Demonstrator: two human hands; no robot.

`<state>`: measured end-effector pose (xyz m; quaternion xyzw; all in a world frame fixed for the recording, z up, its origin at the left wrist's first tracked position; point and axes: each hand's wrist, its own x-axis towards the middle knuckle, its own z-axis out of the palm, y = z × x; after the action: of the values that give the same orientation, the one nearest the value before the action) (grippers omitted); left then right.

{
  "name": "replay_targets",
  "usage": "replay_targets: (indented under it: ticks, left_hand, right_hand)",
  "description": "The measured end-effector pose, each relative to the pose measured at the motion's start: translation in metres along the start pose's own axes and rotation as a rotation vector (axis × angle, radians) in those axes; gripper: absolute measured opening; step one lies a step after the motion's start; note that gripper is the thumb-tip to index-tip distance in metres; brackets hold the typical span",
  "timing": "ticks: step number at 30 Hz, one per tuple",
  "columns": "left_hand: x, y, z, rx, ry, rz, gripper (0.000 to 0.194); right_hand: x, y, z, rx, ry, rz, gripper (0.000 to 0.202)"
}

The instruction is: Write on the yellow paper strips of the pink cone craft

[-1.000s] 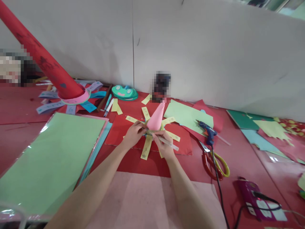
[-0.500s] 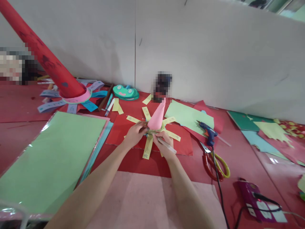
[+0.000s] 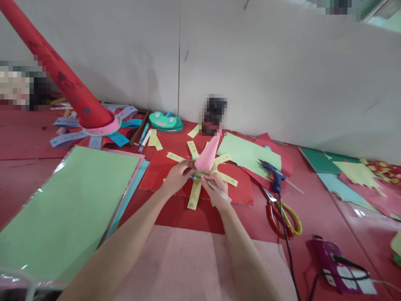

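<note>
A pink paper cone (image 3: 206,156) stands tilted to the right, with a yellow-green paper band around its base. Yellow paper strips (image 3: 194,193) with drawn stars spread out from the base like rays. My left hand (image 3: 178,177) is closed in a pinch on the left side of the band. At the band's front right, my right hand (image 3: 218,188) is closed, thumb and fingertips against the paper. A pale, translucent stick (image 3: 222,192), perhaps a glue stick, is tucked in that hand. Red paper (image 3: 239,194) lies under the cone.
A blue hot glue gun (image 3: 275,177) lies right, its cord running past scissors (image 3: 293,225) to a purple power box (image 3: 336,265). Left are a green paper stack (image 3: 72,209) and a tall red cone (image 3: 72,92). Green frog cutouts (image 3: 164,122) lie near the white wall (image 3: 266,62).
The pink cone's tip has leaned slightly further right. Both hands stay at its base, almost unmoved.
</note>
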<state>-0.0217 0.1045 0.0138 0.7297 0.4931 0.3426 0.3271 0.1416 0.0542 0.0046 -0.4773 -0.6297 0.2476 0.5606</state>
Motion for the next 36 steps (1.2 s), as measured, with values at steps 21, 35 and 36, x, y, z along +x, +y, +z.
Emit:
replay_targets:
  ticks: [21,35,36]
  left_hand:
    - [-0.006,0.015,-0.001,0.292,-0.012,-0.050,0.013]
    - [-0.008,0.019,-0.004,0.166,-0.034,-0.053,0.018]
    - [-0.008,0.018,-0.005,0.166,-0.035,-0.062,0.018]
  right_hand:
    - [0.001,-0.013,-0.006,-0.133,-0.011,-0.033,0.024]
    - [0.002,-0.015,-0.009,-0.115,0.430,0.008,0.029]
    - [0.002,-0.015,-0.009,-0.104,0.441,0.009,0.028]
